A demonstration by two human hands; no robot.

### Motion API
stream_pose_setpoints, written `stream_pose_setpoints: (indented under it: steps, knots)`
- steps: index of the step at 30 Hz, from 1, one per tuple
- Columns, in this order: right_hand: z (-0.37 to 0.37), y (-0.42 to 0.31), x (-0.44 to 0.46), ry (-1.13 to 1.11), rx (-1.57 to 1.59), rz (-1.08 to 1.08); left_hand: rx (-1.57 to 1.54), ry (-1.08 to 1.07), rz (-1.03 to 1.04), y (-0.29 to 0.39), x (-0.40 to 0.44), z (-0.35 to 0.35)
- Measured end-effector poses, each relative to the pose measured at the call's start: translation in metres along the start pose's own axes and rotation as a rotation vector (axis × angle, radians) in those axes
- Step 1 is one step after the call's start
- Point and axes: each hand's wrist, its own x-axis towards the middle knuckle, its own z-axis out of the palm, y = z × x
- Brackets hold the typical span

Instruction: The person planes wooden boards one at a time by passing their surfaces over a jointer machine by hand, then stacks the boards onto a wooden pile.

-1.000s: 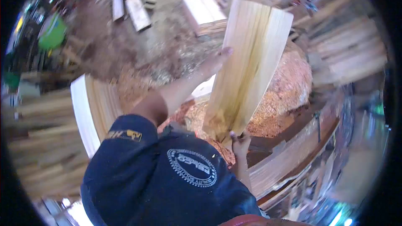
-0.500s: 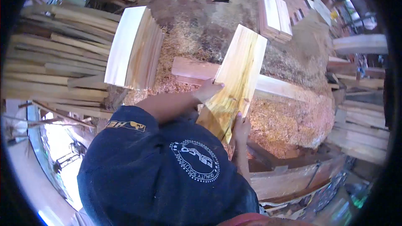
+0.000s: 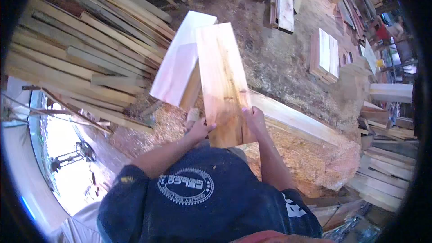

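Note:
A wide pale wooden board (image 3: 222, 76) with darker streaks is held in front of my body, its far end partly overlapping a stack of boards (image 3: 180, 63). Along its left edge, near the close end, my left hand (image 3: 201, 130) grips it with the thumb on top. My right hand (image 3: 255, 121) holds the opposite edge the same way, thumb on the upper face. The fingers of both hands are mostly hidden beneath the board. Whether the board touches the stack below, I cannot tell.
Long planks (image 3: 90, 58) lie piled at the left. A long pale beam (image 3: 292, 117) runs over wood shavings (image 3: 310, 166) on the right. Another board stack (image 3: 325, 56) stands farther back. More lumber (image 3: 382, 177) lies at the right edge, and a person in red (image 3: 382, 27) is in the background.
My view and body have turned left. The board has swung from over the beam toward the stack on the left, still in both hands.

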Motion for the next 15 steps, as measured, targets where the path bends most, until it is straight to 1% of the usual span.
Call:
stream_pose_setpoints:
  steps: [1, 2, 3, 4, 6, 9, 10, 11, 12, 15]
  knots:
    - [0.015, -0.023, 0.001, 0.011, 0.099, -0.046, -0.002, 0.054, 0.1, -0.008, 0.004, -0.025]
    - [0.028, -0.039, -0.012, 0.008, 0.191, -0.088, -0.157, 0.02, 0.076, 0.008, -0.022, -0.042]
    - [0.036, -0.053, -0.036, -0.013, 0.28, -0.123, -0.132, 0.05, 0.082, 0.027, -0.055, -0.055]
    - [0.027, -0.061, -0.068, -0.03, 0.326, -0.078, -0.104, 0.089, 0.081, 0.058, -0.096, -0.053]
    - [0.036, -0.105, -0.094, -0.022, 0.406, 0.017, -0.003, 0.142, 0.079, 0.117, -0.139, -0.084]
    - [0.069, -0.13, -0.123, 0.023, 0.437, 0.0, 0.226, 0.202, 0.168, 0.092, -0.137, -0.138]
    - [0.076, -0.125, -0.128, 0.0, 0.437, -0.034, 0.223, 0.219, 0.157, 0.102, -0.149, -0.141]
    - [0.094, -0.109, -0.104, -0.014, 0.432, -0.058, 0.217, 0.223, 0.144, 0.104, -0.127, -0.147]
    - [0.104, -0.108, -0.095, -0.028, 0.422, -0.086, 0.206, 0.229, 0.133, 0.111, -0.12, -0.157]
    - [0.092, -0.165, -0.095, -0.098, 0.254, 0.0, 0.191, 0.196, 0.189, 0.107, -0.092, -0.194]
